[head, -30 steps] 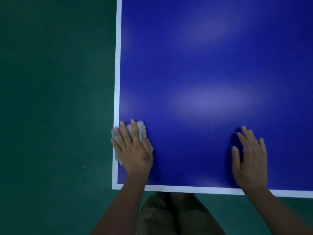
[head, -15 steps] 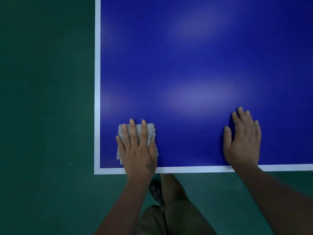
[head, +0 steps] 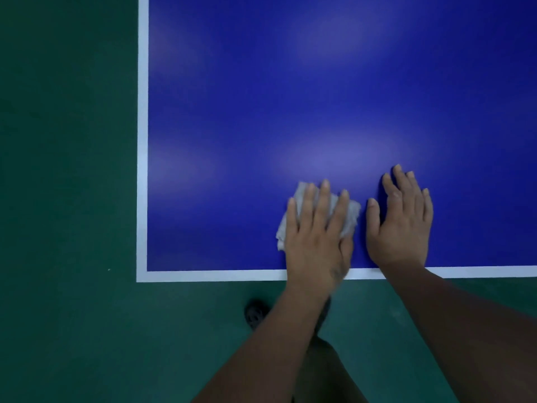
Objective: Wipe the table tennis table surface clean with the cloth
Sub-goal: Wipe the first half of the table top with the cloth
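1. Head view: the left hand (head: 315, 237) lies flat on a grey cloth (head: 351, 215), fingers straight and slightly spread, pressing the cloth down onto the blue surface (head: 290, 97). The grip is released here — nothing is curled round the cloth, it is only held down under the palm and fingers.
2. The cloth is crumpled and shows past the hand on three sides: beyond the fingertips, out past the little-finger side, and a corner toward the thumb side.
3. The right hand (head: 402, 222) rests palm-down straight on the surface just beside the left hand, on its thumb side, fingers straight and close together. Its grip is also released — it holds nothing. Its thumb lies just beside the cloth's near corner; whether they touch cannot be told.
4. Both wrists cross the white border line (head: 209, 275) that runs along the surface's near edge, behind the hands. The same white line turns a corner well off to the little-finger side of the left hand.
5. Below the forearms is a green floor (head: 64, 170), with a dark shoe (head: 255, 314) on it beneath the left forearm.
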{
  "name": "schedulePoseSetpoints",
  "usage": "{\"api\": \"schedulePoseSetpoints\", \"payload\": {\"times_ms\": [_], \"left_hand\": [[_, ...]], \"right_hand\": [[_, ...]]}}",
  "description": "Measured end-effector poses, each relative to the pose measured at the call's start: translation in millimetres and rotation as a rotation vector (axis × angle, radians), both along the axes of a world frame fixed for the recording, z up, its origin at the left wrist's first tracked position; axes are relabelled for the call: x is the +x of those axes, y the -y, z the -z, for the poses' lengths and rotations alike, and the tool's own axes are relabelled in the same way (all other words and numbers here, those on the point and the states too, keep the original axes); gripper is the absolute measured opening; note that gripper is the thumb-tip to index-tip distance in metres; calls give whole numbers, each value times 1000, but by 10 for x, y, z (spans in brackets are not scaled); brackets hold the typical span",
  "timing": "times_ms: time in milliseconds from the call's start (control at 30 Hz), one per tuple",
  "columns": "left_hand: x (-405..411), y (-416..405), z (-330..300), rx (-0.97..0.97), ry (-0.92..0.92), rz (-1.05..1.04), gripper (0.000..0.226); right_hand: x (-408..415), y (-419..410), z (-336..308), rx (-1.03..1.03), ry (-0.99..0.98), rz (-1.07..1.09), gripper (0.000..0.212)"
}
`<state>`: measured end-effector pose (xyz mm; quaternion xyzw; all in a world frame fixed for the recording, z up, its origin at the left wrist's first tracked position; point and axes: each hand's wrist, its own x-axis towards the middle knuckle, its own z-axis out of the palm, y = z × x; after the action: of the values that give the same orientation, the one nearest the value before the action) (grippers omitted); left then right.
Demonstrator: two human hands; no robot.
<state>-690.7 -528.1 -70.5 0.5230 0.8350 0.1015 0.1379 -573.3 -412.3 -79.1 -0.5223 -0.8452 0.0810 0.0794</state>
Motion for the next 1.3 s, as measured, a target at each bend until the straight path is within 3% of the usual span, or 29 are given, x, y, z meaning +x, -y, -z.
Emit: {"api": "schedulePoseSetpoints", "payload": {"times_ms": [133,267,400,600,767,1100,1300], "left_hand": [[-147,556,46,2,-39,-54,65],[-1006,1042,106,-173,-128,-347,64],[-1695,1491,93,-159,-83,-609,63],[-1253,1594,107,-107,-67,-771,62],[-644,1386,97,-116,-51,-714,64],[-435,-182,71,-63,-66,-377,61],[303,56,38,-69,-61,-142,65]], "right_hand": [[-11,16,-24,-11,-8,1,57],[-22,13,-44,-26,-13,-2,56],[-9,10,-40,-31,-6,-6,57],[-20,8,-52,-36,0,3,58],[-24,2,-56,-46,17,4,60],[-14,7,-6,6,11,2,59],[4,4,27,43,-9,-17,56]]}}
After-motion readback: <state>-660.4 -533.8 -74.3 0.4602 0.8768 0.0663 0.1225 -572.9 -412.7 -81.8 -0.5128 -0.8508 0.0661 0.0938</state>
